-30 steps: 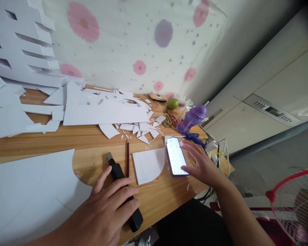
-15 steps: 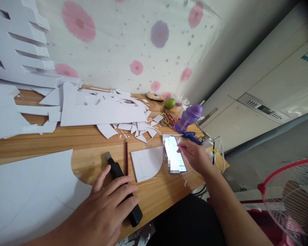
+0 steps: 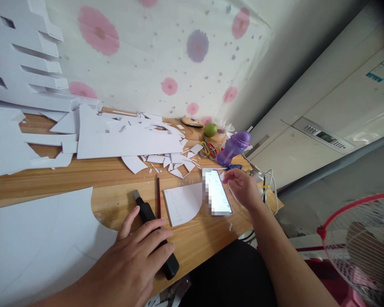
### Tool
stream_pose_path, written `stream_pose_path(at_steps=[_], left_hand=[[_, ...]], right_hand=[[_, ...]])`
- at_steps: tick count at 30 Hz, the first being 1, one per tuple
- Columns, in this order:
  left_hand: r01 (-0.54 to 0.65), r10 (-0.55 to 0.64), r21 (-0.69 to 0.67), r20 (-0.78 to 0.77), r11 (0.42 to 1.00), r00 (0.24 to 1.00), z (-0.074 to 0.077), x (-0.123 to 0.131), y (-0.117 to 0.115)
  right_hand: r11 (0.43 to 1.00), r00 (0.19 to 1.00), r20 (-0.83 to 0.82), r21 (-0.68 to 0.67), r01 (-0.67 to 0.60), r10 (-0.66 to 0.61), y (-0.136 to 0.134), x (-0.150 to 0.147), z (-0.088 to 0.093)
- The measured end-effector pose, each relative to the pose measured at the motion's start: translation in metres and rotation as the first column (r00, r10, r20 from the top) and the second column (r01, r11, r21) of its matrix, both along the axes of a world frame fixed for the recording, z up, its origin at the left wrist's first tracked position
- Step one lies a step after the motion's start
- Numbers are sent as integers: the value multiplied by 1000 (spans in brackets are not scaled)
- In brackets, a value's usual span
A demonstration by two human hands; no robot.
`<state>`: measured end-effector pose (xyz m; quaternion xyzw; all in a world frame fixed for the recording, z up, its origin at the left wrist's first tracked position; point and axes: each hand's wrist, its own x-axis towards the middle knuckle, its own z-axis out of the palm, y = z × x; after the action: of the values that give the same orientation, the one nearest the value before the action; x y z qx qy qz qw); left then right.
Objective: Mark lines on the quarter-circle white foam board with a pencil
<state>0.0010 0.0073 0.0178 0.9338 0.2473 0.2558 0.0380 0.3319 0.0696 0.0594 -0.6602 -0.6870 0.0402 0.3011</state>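
Note:
My left hand [image 3: 137, 251] lies over a black utility knife [image 3: 144, 209] on the table, thumb on one side and fingers draped loosely across the handle. A short length of blade shows at the knife's far end. Beside the knife lies a dark red-and-black pencil [image 3: 158, 196]. To its right is a white foam board piece [image 3: 183, 204] with one curved edge and faint pencil marks. My right hand [image 3: 243, 186] hovers at the right edge of a lit smartphone [image 3: 220, 194], fingers curled together and holding nothing visible. Part of the phone screen is blurred out.
A large white sheet [image 3: 35, 238] covers the left front. White offcuts [image 3: 131, 140] pile along the back. Scissors [image 3: 208, 149], a green fruit [image 3: 210, 129], a purple bottle [image 3: 233, 147] and a blue glue gun [image 3: 233, 167] stand or lie back right. A fan [image 3: 365, 243] is at right.
My right hand has drawn slightly right, its fingers away from the phone screen and more curled. My left hand stays on the utility knife. The view has shifted a little.

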Motion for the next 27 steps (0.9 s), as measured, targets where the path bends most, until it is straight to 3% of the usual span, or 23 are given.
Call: stream_pose_path(at_steps=[9, 17, 27], left_hand=[[3, -6, -36, -74, 999, 997, -5, -3, -2], [-46, 43, -139, -25, 989, 999, -7, 1, -8], [-87, 89, -88, 17, 992, 996, -11, 5, -12]], right_hand=[[998, 998, -1, -6, -55, 55, 9, -10, -6], [993, 994, 24, -57, -104, 105, 8, -11, -6], [984, 992, -31, -131, -123, 120, -4, 7, -9]])
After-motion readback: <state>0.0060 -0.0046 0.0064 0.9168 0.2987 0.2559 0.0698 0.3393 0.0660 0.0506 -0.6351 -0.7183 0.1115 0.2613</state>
